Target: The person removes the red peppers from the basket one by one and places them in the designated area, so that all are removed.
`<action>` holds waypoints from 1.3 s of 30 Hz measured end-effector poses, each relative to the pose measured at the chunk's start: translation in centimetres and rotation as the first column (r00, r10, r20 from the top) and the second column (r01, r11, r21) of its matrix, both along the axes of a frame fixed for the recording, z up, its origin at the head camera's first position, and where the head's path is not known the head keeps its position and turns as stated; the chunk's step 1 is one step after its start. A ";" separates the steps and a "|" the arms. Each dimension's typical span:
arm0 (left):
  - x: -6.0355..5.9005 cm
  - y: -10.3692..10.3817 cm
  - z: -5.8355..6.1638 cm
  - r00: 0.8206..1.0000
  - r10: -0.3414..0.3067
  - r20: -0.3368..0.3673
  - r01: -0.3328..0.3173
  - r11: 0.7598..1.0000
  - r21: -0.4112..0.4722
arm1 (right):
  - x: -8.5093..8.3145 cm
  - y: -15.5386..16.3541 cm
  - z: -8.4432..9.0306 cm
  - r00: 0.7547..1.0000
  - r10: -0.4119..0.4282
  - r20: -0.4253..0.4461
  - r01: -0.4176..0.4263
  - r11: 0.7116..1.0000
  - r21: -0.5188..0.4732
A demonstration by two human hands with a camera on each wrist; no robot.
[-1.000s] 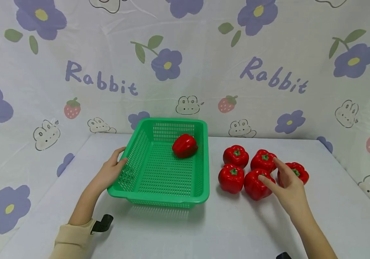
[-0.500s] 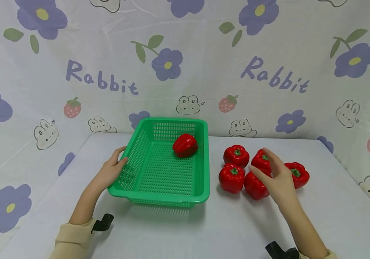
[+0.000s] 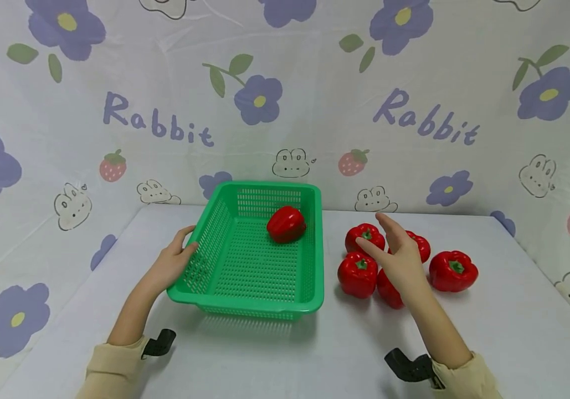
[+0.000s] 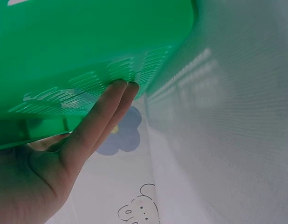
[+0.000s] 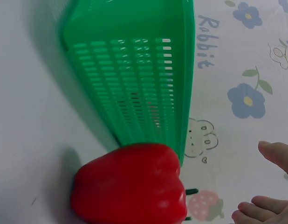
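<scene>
My left hand (image 3: pixel 175 260) grips the left side of a green perforated plastic basket (image 3: pixel 255 305); in the left wrist view its fingers (image 4: pixel 104 109) lie along the slotted outer wall. Inside the basket, towards the back right, a red bell pepper (image 3: pixel 286 224) lies on its side. My right hand (image 3: pixel 400 260) is over the group of red bell peppers with thumb and fingers spread, holding nothing. It partly covers a back bell pepper (image 3: pixel 419 246) and a front one (image 3: pixel 388 291). A front-left bell pepper (image 3: pixel 357 277) and a back-left one (image 3: pixel 360 234) are nearest its fingertips.
Another red bell pepper (image 3: pixel 453 271) sits apart on the right of the white table (image 3: pixel 265 366). A white cloth backdrop (image 3: pixel 314 127) printed with flowers, rabbits and strawberries hangs behind the table. The basket's right wall stands close to the left peppers.
My right hand has moved left across the peppers, away from the far-right one, and stays spread with nothing in it. My left hand and the basket have stayed put.
</scene>
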State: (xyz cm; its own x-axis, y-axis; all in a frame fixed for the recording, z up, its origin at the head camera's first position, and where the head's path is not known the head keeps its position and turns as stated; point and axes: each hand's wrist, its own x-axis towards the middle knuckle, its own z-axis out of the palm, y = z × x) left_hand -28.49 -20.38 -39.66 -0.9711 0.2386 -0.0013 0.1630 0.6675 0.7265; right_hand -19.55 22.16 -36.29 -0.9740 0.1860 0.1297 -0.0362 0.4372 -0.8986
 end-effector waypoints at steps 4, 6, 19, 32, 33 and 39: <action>0.0 0.0 0.0 1.000 0.000 -0.001 0.000 1.000 -0.003 | -1.0 -0.8 0.2 0.999 0.027 -0.019 -0.027 1.000 -0.014; 0.0 0.0 0.0 1.000 0.003 0.004 -0.003 1.000 0.000 | -1.5 -1.2 0.4 0.999 0.046 -0.021 -0.046 0.998 -0.032; 0.0 0.0 0.0 1.000 0.006 0.004 -0.006 1.000 -0.009 | -4.9 -5.0 1.9 0.982 0.150 -0.114 -0.159 0.984 -0.075; 0.0 -0.1 0.2 1.000 0.009 -0.002 -0.009 1.000 -0.006 | -7.5 -8.4 3.4 0.978 0.188 -0.086 -0.202 0.959 -0.200; 0.0 -0.1 0.2 1.000 0.008 -0.003 -0.008 1.000 -0.007 | -7.7 -8.7 3.5 0.979 0.187 -0.078 -0.200 0.956 -0.215; 0.0 0.0 0.2 1.000 0.003 -0.004 -0.003 1.000 -0.009 | -8.7 -10.0 3.7 0.984 0.172 -0.046 -0.178 0.943 -0.283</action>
